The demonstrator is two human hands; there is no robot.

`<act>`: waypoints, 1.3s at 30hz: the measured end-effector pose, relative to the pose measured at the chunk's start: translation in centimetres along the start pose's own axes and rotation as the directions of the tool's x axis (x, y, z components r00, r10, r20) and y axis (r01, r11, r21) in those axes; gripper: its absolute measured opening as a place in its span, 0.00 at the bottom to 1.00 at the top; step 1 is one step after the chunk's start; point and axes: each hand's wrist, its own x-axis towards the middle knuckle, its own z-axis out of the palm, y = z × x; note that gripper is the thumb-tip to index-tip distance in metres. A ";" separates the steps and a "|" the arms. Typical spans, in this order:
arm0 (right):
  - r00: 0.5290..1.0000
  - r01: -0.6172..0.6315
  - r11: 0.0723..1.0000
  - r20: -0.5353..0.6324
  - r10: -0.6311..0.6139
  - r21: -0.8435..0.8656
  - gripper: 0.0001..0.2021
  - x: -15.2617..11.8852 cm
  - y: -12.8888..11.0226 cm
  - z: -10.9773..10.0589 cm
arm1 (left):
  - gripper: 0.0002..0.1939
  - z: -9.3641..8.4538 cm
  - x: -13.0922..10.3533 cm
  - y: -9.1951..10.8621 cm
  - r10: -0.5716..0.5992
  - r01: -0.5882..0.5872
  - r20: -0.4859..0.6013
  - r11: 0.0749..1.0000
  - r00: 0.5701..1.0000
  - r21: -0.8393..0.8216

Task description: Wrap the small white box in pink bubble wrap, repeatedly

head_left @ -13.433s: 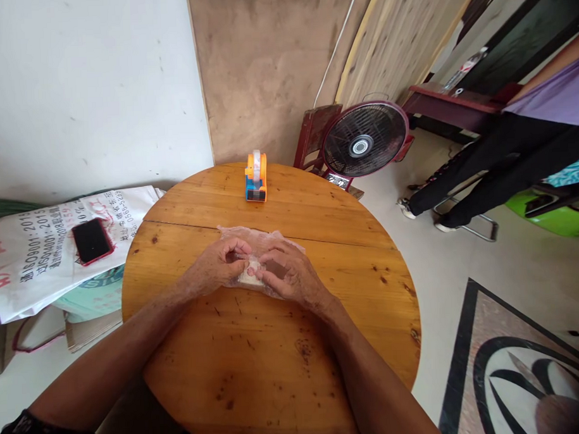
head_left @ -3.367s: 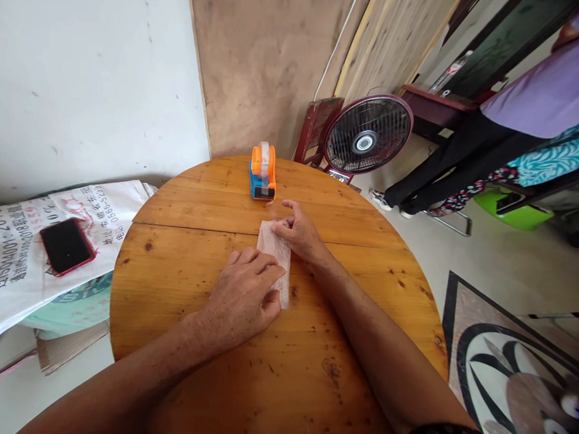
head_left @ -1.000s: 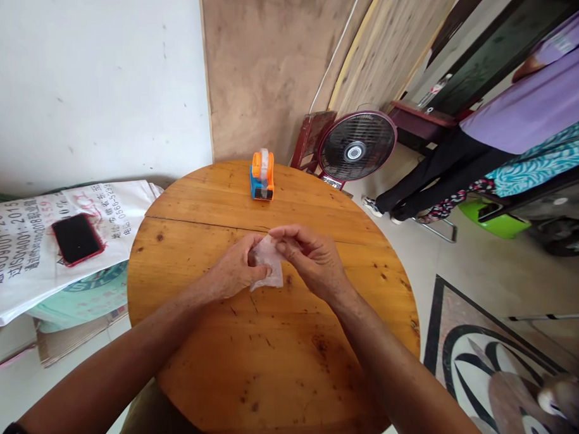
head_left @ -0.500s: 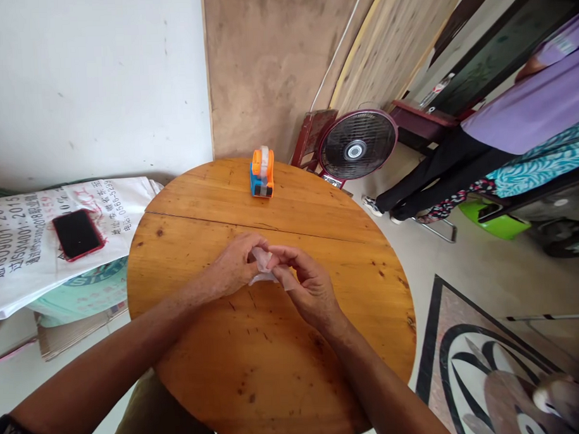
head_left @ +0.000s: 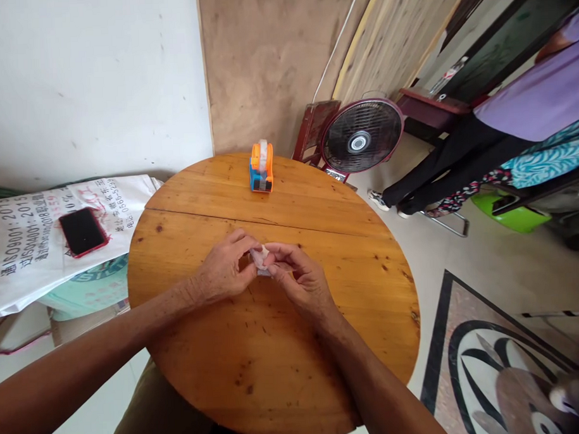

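Over the middle of a round wooden table (head_left: 275,363), a small crumpled piece of whitish, translucent film (head_left: 260,258) is pinched between both hands. My left hand (head_left: 228,265) grips its left side with thumb and fingers. From the right, my right hand (head_left: 298,277) holds it with thumb and forefinger, which hide part of it. Beyond the hands, an orange and blue tape dispenser (head_left: 262,167) with a roll of clear tape stands near the table's far edge.
Left of the table, a black phone (head_left: 83,232) with a red edge lies on a white printed sack (head_left: 16,277). A fan (head_left: 360,138) stands behind the table at right. Farther right stands a person in a purple top (head_left: 537,101).
The film looks more bunched, with less of it hanging below the fingers. My hands are a little closer round it. The view has shifted slightly.
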 end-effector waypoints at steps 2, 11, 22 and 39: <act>1.000 0.005 1.000 0.008 -0.005 0.001 0.12 0.0 -0.1 0.0 | 0.13 -0.4 -0.3 0.4 0.013 -0.012 0.017 1.000 1.000 -0.021; 0.988 0.147 0.977 0.064 -0.139 -0.153 0.13 -0.5 -0.3 -0.4 | 0.11 -0.1 -1.1 0.5 0.089 -0.076 -0.040 0.966 0.995 0.246; 0.907 0.411 0.757 0.142 -0.397 -0.507 0.17 -1.3 0.3 -0.1 | 0.12 0.6 -1.7 -0.6 0.217 -0.196 -0.087 0.960 0.972 0.201; 0.953 0.291 0.907 0.007 -0.303 -0.305 0.14 -0.6 0.3 -0.8 | 0.12 -0.2 -0.2 -0.8 0.058 -0.062 0.136 0.998 0.989 0.026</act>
